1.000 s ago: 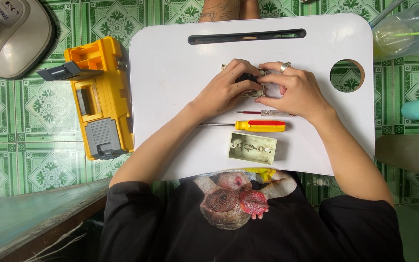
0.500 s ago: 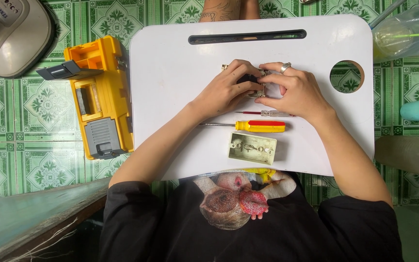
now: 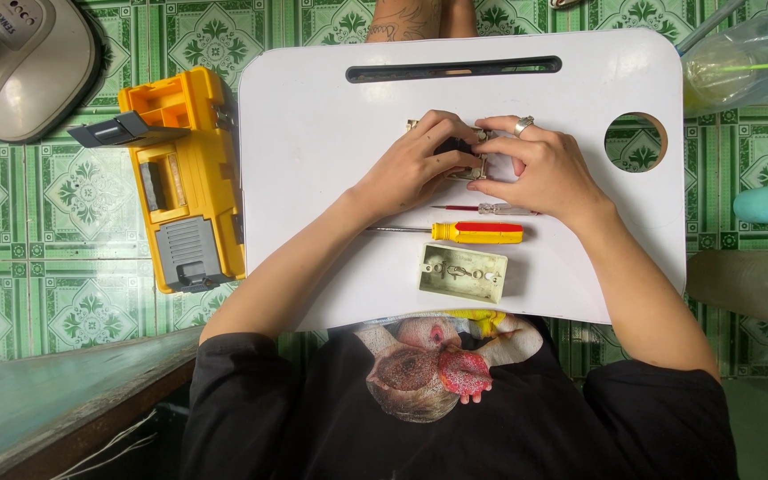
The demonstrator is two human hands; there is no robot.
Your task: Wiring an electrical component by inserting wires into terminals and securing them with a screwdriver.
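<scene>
At frame centre on the white lap tray [image 3: 313, 133], I see my left hand [image 3: 406, 173] and right hand [image 3: 544, 169] both closed around a small electrical fitting [image 3: 468, 160], probably mid-assembly, so the yellow screwdriver [image 3: 477, 233] below seems needed next.

Bare lap tray [image 3: 313, 133] leftward; screwdrivers [image 3: 477, 233], box [image 3: 462, 273] nearside.

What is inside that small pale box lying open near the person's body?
The pale box lies open side up on the white lap tray. Inside show small raised posts and a bit of metal hardware; nothing else fills it. Its underside is hidden.
</scene>
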